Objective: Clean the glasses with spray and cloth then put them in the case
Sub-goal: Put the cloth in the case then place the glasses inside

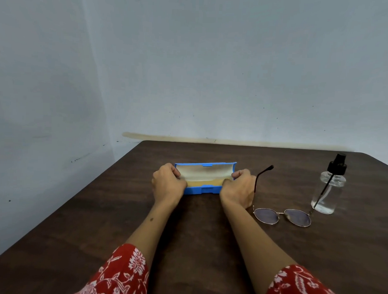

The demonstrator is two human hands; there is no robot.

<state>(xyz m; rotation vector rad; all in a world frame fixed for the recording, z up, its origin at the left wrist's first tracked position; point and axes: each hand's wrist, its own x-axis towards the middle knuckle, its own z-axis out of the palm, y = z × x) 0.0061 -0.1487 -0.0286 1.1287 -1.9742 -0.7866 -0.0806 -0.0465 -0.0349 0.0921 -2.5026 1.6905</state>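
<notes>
A blue glasses case (203, 190) lies open in the middle of the dark wooden table (185, 245), its lid tipped back and a pale lining showing. My left hand (167, 185) grips its left end and my right hand (239, 188) grips its right end. What may be a folded beige cloth (206, 181) lies inside the case. Round metal-framed glasses (282, 216) rest on the table to the right of my right hand, temples unfolded, one dark temple sticking up. A clear spray bottle (329, 191) with a black pump top stands further right.
Pale walls close off the table's far edge and its left side. The spray bottle stands near the table's right rear corner. Red floral sleeves cover my upper arms at the frame's bottom.
</notes>
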